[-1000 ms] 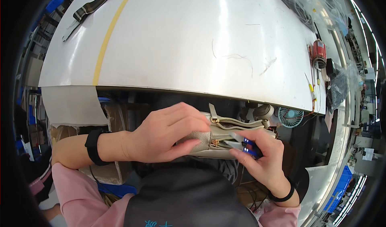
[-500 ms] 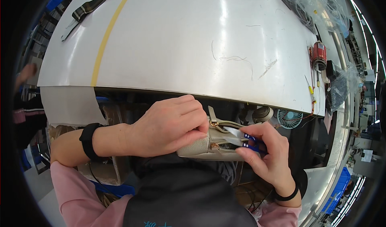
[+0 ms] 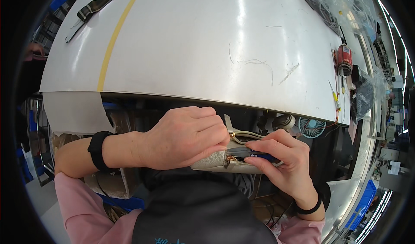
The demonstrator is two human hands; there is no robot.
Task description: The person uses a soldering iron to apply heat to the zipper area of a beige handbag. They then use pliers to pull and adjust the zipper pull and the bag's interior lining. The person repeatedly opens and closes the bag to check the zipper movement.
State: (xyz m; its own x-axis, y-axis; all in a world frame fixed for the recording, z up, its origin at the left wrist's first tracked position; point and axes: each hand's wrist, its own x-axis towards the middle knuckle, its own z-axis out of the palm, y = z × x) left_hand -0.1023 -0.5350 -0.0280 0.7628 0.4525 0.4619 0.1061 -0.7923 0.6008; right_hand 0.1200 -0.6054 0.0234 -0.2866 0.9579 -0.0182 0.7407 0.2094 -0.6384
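Note:
A small beige leather-like bag (image 3: 209,162) with two zippers and gold-coloured pulls is held up in front of my apron, below the table's near edge. Its left end is gripped by my left hand (image 3: 186,136), fingers curled and thumb pressed on the bag. My right hand (image 3: 287,157) pinches a pair of thread snips (image 3: 262,155) with blue handles, squeezed between thumb and fingers. Their blades lie close together between the two zippers and point left toward the lower zipper pull. Any thread at the tips is too small to make out.
Loose threads lie on the white table (image 3: 173,49), which has a yellow tape strip (image 3: 113,41). A dark strap (image 3: 101,4) is at far left. At right are a red can (image 3: 344,58), a yellow-handled tool (image 3: 336,100), plastic wrap and a small blue fan (image 3: 311,127).
My right hand has squeezed the snips, so their spread blades are now nearly together and lower on the bag. My left hand has shifted slightly right. A person at far left has moved.

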